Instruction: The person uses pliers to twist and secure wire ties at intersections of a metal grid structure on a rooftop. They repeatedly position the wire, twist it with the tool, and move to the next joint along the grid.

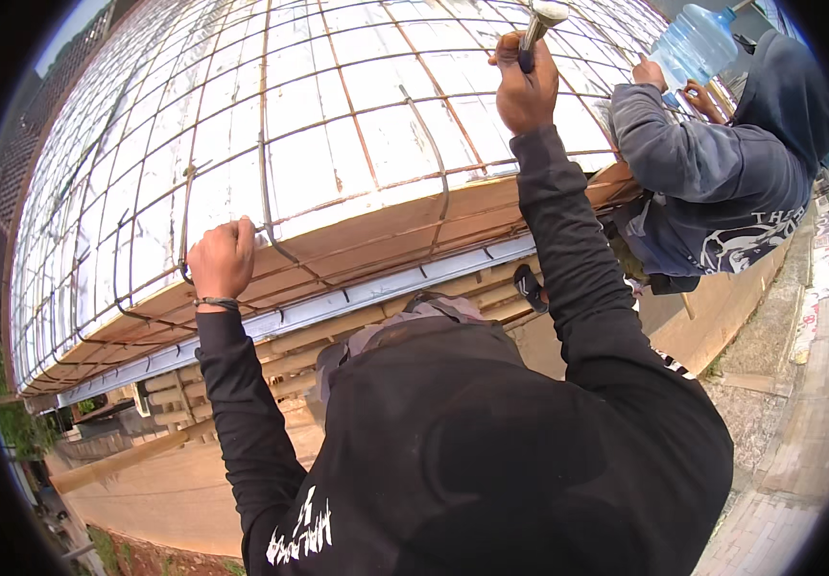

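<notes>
My right hand (527,94) is raised above the mesh, its fingers closed around a hammer (532,38) with a dark shaft and a pale rounded head at the upper edge. Near the slab's front edge, my left hand (223,261) is a closed fist on a reinforcing bar, mostly hidden by the fingers. A grid of thin rebar (343,120) covers the white sheeting (295,182). Beside my left fist, a bent bar (280,248) hooks down over the edge; another bent bar (431,144) stands farther right.
At right, a co-worker in a grey hooded top (712,158) holds a large clear blue water bottle (698,43). Wooden edge boards (386,223), a metal strip (357,294) and bamboo poles (290,341) run below the slab. A paved lane (803,461) lies far below at right.
</notes>
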{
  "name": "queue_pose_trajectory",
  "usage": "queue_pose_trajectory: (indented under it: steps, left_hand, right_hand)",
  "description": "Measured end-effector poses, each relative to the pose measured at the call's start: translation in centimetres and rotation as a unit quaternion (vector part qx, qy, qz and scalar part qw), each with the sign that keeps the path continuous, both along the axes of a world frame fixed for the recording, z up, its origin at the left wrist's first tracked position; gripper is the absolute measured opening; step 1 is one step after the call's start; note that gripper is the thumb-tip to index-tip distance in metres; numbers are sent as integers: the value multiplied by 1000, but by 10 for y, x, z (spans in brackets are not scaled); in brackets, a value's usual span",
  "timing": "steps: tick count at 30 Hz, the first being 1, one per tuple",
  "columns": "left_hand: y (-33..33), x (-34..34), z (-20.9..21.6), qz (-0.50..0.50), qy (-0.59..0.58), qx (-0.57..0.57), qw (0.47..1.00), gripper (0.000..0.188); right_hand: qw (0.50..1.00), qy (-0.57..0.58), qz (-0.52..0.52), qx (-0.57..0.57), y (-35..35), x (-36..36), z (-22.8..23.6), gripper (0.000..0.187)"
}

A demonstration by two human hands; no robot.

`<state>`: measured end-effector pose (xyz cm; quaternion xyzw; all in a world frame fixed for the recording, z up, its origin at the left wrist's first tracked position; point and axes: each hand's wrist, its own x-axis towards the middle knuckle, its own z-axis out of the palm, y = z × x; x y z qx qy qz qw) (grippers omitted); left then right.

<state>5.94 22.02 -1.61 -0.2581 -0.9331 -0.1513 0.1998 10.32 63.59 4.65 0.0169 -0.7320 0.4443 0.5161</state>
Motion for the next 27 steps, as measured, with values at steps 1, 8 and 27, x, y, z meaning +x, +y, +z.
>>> queue_pose_trajectory:
  steps: [1, 8, 27]
  left_hand:
    - [-1, 1, 1, 17, -38, -7, 999, 46]
    - [8, 2, 7, 40, -125, 0, 991, 53]
    - [-2, -6, 5, -10, -186, 7, 982, 56]
  right_hand:
    - [998, 25, 32, -54, -12, 30, 2, 41]
    - [896, -337, -176, -231, -64, 220, -116, 17]
    - [883, -172, -252, -357, -66, 200, -116, 15]
